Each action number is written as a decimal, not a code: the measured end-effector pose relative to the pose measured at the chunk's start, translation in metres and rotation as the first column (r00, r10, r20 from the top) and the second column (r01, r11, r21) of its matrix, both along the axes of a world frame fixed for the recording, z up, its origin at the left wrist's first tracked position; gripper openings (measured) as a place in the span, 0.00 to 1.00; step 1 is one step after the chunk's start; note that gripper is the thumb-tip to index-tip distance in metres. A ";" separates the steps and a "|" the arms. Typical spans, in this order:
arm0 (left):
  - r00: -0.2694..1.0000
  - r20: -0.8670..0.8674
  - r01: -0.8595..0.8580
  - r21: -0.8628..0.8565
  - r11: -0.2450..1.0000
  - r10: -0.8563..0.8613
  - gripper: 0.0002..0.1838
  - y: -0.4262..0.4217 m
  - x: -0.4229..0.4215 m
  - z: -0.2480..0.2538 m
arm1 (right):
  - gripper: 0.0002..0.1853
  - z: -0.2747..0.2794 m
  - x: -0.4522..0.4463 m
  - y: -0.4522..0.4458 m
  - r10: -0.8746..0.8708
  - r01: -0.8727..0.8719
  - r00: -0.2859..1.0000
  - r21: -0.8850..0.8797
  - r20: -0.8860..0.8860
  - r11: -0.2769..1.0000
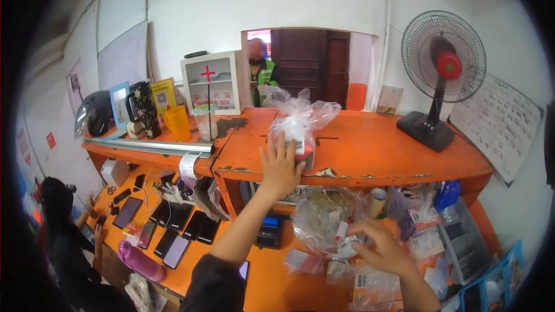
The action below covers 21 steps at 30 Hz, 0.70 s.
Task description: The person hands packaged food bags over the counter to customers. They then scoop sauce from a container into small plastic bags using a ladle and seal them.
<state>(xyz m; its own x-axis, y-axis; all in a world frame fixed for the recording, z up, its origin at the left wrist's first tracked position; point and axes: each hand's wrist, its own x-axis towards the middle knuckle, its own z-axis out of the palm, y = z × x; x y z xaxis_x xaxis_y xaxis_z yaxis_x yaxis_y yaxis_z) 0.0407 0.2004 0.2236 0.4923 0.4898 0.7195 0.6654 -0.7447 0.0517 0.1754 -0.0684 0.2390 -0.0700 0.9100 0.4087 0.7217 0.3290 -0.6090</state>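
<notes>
My left hand reaches up to the orange counter with its fingers spread, lying against a knotted clear plastic bag. The bag has a white label and something reddish inside that I cannot make out. Lower right, my right hand is loosely bent with its fingers apart, over the lower desk. Beside its fingertips lies a crumpled clear plastic bag with white paper pieces around it. No object shows in the right hand. Flat clear plastic packets lie beneath it.
A fan stands on the counter's right. To the left are a first-aid box, orange cup and helmet. Several phones and a pink bottle rest below. A person sits left; another stands beyond the window.
</notes>
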 end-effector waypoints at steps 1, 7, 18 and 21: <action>0.996 -0.088 -0.026 -0.077 0.997 0.020 0.34 0.022 0.010 0.006 | 0.11 -0.009 0.004 -0.006 0.013 -0.013 1.000 -0.004 0.013 1.000; 0.923 -0.381 -0.212 -0.384 0.899 0.055 0.35 0.156 0.093 0.039 | 0.16 -0.048 0.019 -0.031 0.183 -0.157 0.981 -0.290 0.067 0.944; 0.949 -0.312 -0.190 -0.432 0.882 0.052 0.37 0.170 0.111 0.076 | 0.20 -0.125 0.050 -0.064 -0.044 -0.036 0.983 -0.418 -0.180 0.908; 0.687 -0.572 -0.005 -0.621 0.784 -0.448 0.37 0.139 0.115 0.118 | 0.18 -0.057 0.043 -0.068 -0.101 0.107 0.994 -0.322 0.035 0.941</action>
